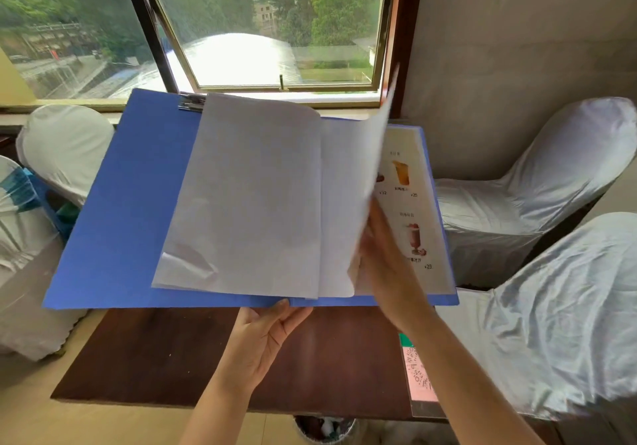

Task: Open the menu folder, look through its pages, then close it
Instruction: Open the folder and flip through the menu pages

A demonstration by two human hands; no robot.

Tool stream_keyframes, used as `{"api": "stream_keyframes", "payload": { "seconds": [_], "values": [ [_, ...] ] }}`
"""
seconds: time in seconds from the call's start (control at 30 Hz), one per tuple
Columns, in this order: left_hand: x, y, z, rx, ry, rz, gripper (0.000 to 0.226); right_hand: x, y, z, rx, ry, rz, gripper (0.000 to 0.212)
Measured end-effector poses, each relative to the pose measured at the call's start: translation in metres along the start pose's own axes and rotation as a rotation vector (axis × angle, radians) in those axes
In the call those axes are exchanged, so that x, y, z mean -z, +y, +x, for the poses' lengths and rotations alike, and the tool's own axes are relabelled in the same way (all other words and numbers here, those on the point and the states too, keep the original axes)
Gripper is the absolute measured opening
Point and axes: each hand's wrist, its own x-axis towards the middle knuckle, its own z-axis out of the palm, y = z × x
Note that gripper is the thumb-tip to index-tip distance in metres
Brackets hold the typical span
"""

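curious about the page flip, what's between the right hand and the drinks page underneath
In the head view, nothing: the right hand lifts a white sheet leftward, and the drinks page lies uncovered beside and behind it.

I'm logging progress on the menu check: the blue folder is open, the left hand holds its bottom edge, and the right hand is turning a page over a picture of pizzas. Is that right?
Not quite. The head view shows the page lifting off pictures of drinks, not pizzas. The rest stands: the blue folder is open, the left hand holds its bottom edge, and the right hand is turning the page.

Left hand (265, 334), right hand (386, 265): bare, forearms unsleeved.
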Motion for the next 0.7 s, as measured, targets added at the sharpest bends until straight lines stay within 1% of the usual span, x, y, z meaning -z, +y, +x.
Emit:
{"api": "stream_keyframes", "payload": {
  "seconds": [0.07, 0.17, 0.3, 0.43, 0.47, 0.5, 0.53, 0.57, 0.63, 0.7],
  "values": [
    [-0.002, -0.002, 0.000, 0.000, -0.002, 0.008, 0.054, -0.017, -0.005, -0.002, 0.113, -0.038, -0.101, 0.053],
    [-0.004, -0.002, -0.002, -0.005, -0.039, 0.014, 0.053, -0.034, -0.005, -0.009, 0.172, -0.068, -0.260, 0.057],
    [-0.009, -0.002, -0.006, -0.027, -0.046, -0.016, 0.059, -0.051, -0.010, -0.015, 0.244, -0.139, -0.355, 0.058],
    [-0.014, -0.001, -0.011, -0.004, -0.027, 0.017, 0.066, -0.067, -0.010, -0.018, 0.299, -0.216, -0.604, 0.054],
    [-0.013, -0.002, -0.012, 0.005, -0.021, 0.033, 0.063, -0.071, -0.010, -0.019, 0.310, -0.239, -0.652, 0.054],
    [-0.011, -0.004, -0.012, 0.007, -0.017, 0.042, 0.054, -0.073, -0.009, -0.021, 0.316, -0.256, -0.682, 0.055],
    [-0.009, -0.006, -0.012, 0.009, -0.017, 0.047, 0.046, -0.075, -0.009, -0.022, 0.315, -0.268, -0.696, 0.056],
    [-0.007, -0.007, -0.012, 0.011, -0.016, 0.047, 0.042, -0.076, -0.009, -0.024, 0.311, -0.276, -0.695, 0.057],
    [-0.006, -0.007, -0.014, 0.002, -0.037, 0.033, 0.042, -0.073, -0.011, -0.023, 0.305, -0.309, -0.649, 0.056],
    [-0.008, -0.005, -0.013, -0.013, -0.056, 0.018, 0.050, -0.063, -0.017, -0.021, 0.311, -0.369, -0.491, 0.051]
  ]
}}
